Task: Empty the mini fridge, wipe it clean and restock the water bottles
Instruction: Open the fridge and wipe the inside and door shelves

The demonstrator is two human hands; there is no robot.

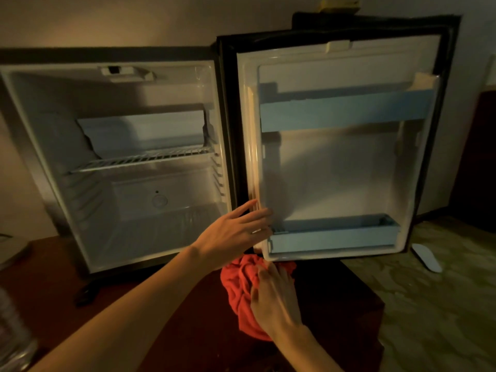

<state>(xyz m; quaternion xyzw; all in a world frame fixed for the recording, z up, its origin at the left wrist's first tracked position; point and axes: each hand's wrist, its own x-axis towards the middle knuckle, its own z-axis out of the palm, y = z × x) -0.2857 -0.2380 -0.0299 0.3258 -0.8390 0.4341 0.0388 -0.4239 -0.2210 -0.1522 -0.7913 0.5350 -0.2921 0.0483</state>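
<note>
- On a dark reddish-brown wooden cabinet top (88,264) stands the small white-lined mini fridge (115,167) with its door (341,146) swung fully open to the right; only a white wire shelf (139,159) shows inside.
- Against the door's inner left edge, just above the pale blue lower door bin (332,237), the left hand (236,232) lies with fingers straight and together, holding nothing.
- Below the door's bottom corner, the right hand (276,294) rests on a crumpled red cloth (241,285); whether its fingers grip the cloth cannot be told.
- At the lower left corner, a blurred, cut-off clear ribbed plastic bottle (13,328) is hard to make out.
- A yellowish thing (339,5) on top of the fridge is cropped and unclear.
</note>
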